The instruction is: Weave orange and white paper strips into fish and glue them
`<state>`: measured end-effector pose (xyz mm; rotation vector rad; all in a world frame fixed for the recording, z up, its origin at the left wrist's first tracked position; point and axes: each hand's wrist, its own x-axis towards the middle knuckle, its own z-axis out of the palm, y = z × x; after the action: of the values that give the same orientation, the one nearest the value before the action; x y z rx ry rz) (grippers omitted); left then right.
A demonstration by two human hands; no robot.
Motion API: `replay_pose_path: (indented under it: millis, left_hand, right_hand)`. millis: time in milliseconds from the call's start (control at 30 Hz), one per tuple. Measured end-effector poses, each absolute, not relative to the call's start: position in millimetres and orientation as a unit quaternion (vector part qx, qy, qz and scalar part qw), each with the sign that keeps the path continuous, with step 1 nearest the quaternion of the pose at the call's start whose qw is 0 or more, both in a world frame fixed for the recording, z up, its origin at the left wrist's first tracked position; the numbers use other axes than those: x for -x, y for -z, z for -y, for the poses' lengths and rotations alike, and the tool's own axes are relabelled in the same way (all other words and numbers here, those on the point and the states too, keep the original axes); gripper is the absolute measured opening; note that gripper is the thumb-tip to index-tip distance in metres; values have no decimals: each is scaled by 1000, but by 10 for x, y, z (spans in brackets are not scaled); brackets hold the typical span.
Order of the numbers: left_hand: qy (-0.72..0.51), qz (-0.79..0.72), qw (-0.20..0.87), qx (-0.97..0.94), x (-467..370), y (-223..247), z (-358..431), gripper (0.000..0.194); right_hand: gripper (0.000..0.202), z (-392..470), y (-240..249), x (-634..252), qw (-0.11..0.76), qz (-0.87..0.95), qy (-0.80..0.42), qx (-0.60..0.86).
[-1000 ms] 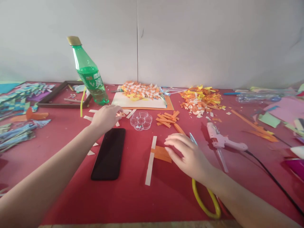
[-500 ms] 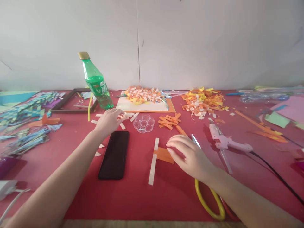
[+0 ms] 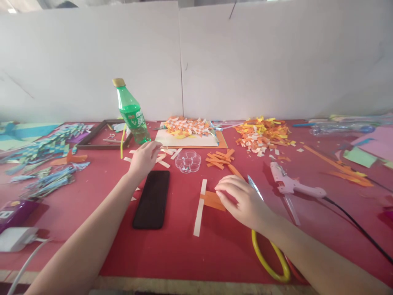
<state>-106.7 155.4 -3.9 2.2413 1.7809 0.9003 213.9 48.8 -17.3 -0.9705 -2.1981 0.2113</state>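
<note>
My left hand (image 3: 144,159) is over the loose white paper strips (image 3: 164,164), beyond the black phone (image 3: 152,200). Its fingers are loosely bent and apart, and no strip shows clearly between them. My right hand (image 3: 241,200) hovers at the right end of a folded orange paper piece (image 3: 213,200), thumb and fingers curved and slightly apart, with nothing visible in them. A white strip (image 3: 199,217) runs across the left end of the orange piece. Scissors with yellow handles (image 3: 256,254) lie partly under my right wrist.
A green bottle (image 3: 133,114) stands by a dark frame (image 3: 101,145). Orange strips (image 3: 219,157) and a clear flower-shaped tray (image 3: 188,162) lie mid-table. A glue gun (image 3: 294,186) with its cord is at right. Woven paper (image 3: 187,128) and a scrap pile (image 3: 264,131) are behind.
The camera view has tilted up and shifted slightly left. My left hand has drawn back a little over the white strips. My right hand stays in place by the orange piece.
</note>
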Motion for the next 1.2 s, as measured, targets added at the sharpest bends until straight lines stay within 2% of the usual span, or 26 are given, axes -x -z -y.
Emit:
replay_pose_path:
  millis: [100, 300, 533, 733, 900, 1067, 1200]
  left_hand:
    - [-382, -609, 88, -690, 1056, 7, -1566, 35]
    - [-454, -625, 163, -613, 1097, -223, -1605, 62]
    - [-496, -589, 259, -583, 1003, -511, -1477, 58]
    - [-424, -504, 362, -660, 441, -575, -1026, 52]
    - [-314, -438, 421, -729, 45, -510, -618, 42]
    - [-232, -426, 438, -757, -38, -497, -531, 38]
    - [-225, -450, 387, -773, 91, -516, -735, 37]
  right_hand:
    - [14, -491, 168, -2142, 357, 851, -81, 376]
    - [14, -507, 184, -2146, 351, 849, -88, 386]
    - [13, -510, 169, -2151, 363, 839, -103, 393]
    - [12, -485, 189, -2148, 387, 802, -139, 432]
    - [46, -485, 171, -2141, 486, 742, -251, 388]
    - [14, -468, 57, -2150, 475, 759, -231, 381]
    - [11, -465, 57, -2151, 521, 686, -254, 439]
